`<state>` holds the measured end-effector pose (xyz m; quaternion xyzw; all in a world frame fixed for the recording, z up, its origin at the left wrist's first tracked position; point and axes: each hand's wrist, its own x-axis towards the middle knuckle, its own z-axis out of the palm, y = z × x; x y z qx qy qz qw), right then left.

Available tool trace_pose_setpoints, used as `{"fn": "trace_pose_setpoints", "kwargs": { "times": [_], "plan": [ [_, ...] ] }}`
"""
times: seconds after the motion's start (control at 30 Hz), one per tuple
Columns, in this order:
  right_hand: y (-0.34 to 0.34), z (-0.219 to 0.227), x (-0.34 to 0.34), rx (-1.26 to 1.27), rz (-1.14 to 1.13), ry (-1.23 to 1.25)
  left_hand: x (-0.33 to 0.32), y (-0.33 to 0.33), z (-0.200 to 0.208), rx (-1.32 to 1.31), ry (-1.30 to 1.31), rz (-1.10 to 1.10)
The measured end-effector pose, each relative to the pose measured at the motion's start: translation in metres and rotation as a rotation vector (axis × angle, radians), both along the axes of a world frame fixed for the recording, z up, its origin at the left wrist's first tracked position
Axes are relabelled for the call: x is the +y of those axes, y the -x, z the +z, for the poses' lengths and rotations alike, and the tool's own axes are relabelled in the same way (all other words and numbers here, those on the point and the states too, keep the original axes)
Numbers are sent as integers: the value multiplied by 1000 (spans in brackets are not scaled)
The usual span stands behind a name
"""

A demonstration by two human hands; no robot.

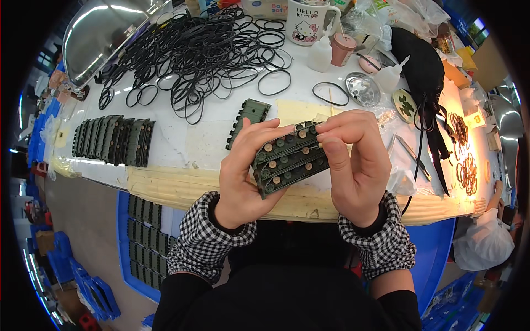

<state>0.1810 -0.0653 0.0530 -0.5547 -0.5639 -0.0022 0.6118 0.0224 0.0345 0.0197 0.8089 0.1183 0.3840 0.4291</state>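
Observation:
My left hand (243,176) is wrapped round the left side of a dark green plastic part with small wheels (287,160), held tilted above the table's front edge. Its upturned side carries rows of small round wheels, some brass-coloured and some dark green, with toothed black strips running between the rows. The thumb and forefinger of my right hand (356,160) pinch the part's upper right corner. A small yellowish bit shows by that thumb; I cannot make out what it is. Just behind my left hand, a similar green part (248,118) lies on the table.
A row of similar green parts (113,140) stands at the left. Behind spreads a heap of black rubber bands (193,55). A mug (309,25), a squeeze bottle (320,54), a metal dish (361,88) and tweezers (408,151) lie rightward. A blue tray (124,243) sits below left.

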Motion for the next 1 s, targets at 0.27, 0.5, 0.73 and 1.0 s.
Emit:
{"fn": "trace_pose_setpoints", "kwargs": {
  "times": [0.27, 0.5, 0.73, 1.0],
  "plan": [
    [-14, 3, -12, 141, -102, -40, 1, 2, -1, -8, -8, 15],
    [-42, 0, -18, -523, -478, 176, 2, 2, -4, -15, 5, 16],
    [-34, 7, -24, -382, -446, -85, 3, 2, -6, -16, 5, 11],
    [-24, 4, -20, -50, -208, -90, -2, 0, -4, -43, 98, 60]
  ]
}}
